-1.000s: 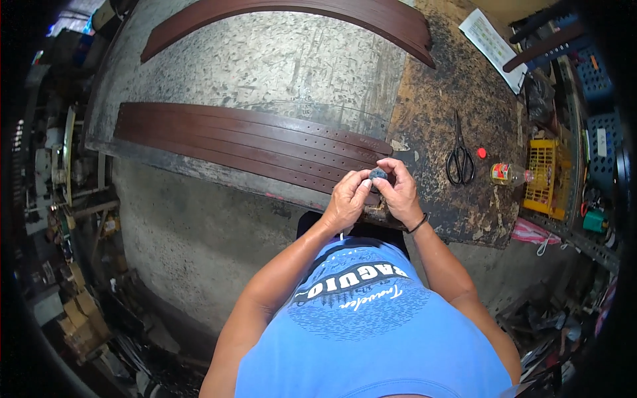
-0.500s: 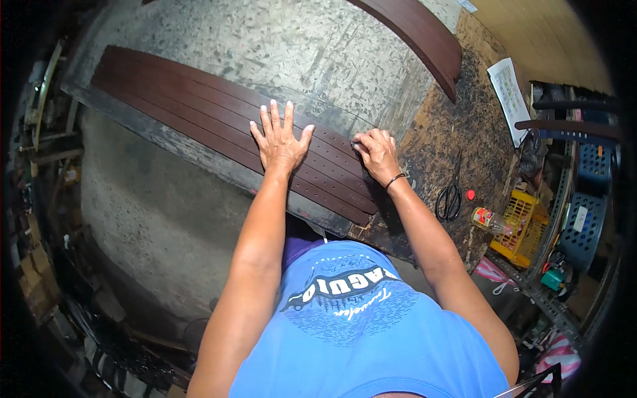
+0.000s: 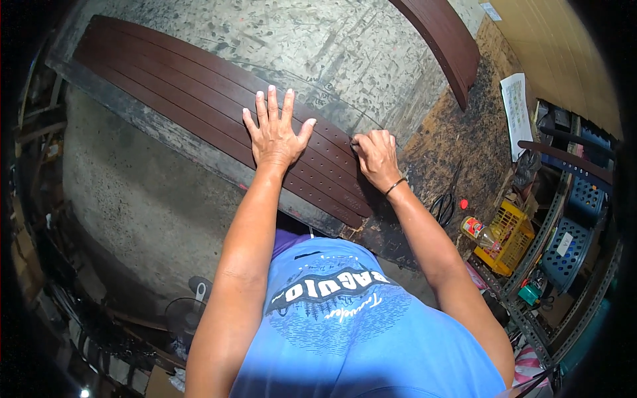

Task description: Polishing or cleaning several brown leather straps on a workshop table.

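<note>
Dark brown strips (image 3: pixel 146 73) lie side by side along the worktable's near edge, with rows of small holes toward their right end. My left hand (image 3: pixel 277 138) rests flat on them, fingers spread and holding nothing. Just right of it, my right hand (image 3: pixel 377 159) is curled at the strips' far edge, near the holes, fingertips pinched on a small dark wad that is mostly hidden by the fingers. Another dark brown curved piece (image 3: pixel 451 46) lies beyond on the worktable (image 3: pixel 312 40), whose right part is worn, stained board.
To the right are a paper sheet (image 3: pixel 515 114), black scissors (image 3: pixel 440 209), a red cap (image 3: pixel 464 203), a plastic bottle (image 3: pixel 478 232), a yellow crate (image 3: pixel 504 242) and blue perforated baskets (image 3: pixel 564 259). A cardboard panel (image 3: pixel 544 53) stands at the back right.
My hands were together on the wad at the strips' right end; they have separated, the left moving up-left to lie flat, the right staying pinched on the wad. The camera view has also turned.
</note>
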`<state>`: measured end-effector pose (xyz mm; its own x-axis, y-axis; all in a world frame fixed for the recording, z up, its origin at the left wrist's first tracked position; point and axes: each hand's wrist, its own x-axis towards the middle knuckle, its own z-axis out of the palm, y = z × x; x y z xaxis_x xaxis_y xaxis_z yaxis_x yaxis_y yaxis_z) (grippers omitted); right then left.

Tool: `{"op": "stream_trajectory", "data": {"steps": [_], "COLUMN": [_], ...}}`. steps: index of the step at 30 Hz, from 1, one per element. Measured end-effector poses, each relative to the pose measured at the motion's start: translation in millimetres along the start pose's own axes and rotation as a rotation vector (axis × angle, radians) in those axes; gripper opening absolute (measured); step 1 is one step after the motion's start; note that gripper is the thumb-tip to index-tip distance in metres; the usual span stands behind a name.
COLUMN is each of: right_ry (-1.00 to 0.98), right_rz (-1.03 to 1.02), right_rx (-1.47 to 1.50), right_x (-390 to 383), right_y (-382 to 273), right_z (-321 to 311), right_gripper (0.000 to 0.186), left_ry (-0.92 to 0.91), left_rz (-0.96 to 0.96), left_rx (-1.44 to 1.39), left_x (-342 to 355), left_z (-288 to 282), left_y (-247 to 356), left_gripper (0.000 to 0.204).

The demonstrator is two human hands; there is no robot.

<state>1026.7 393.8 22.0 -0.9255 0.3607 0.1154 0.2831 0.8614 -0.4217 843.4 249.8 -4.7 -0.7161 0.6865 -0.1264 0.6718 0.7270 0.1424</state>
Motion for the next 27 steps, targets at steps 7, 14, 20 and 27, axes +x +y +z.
{"op": "stream_trajectory", "data": {"steps": [7,14,20,27], "right_ry": [0.010,0.059,0.006,-0.001], "right_rz": [-0.047,-0.048,-0.025,-0.060], "right_rx": [0.000,0.001,-0.015,-0.009], "right_x": [12.2,21.6,11.7,7.9], "right_y": [-6.5,-8.1,-8.5,-4.0], "right_z": [3.3,9.1,2.0,5.0], "right_gripper": [0.021,0.019,0.017,0.016], "left_ry": [0.007,0.063,0.048,0.037], "left_rz": [0.008,0.028,0.022,0.015], "left_rx": [-0.028,-0.043,-0.024,-0.020], "left_x": [-0.5,4.2,0.6,-0.1], "left_z": [-1.3,-1.8,1.0,0.7], "left_y": [-2.7,-0.7,0.2,-1.6], "left_gripper": [0.078,0.078,0.078,0.078]}}
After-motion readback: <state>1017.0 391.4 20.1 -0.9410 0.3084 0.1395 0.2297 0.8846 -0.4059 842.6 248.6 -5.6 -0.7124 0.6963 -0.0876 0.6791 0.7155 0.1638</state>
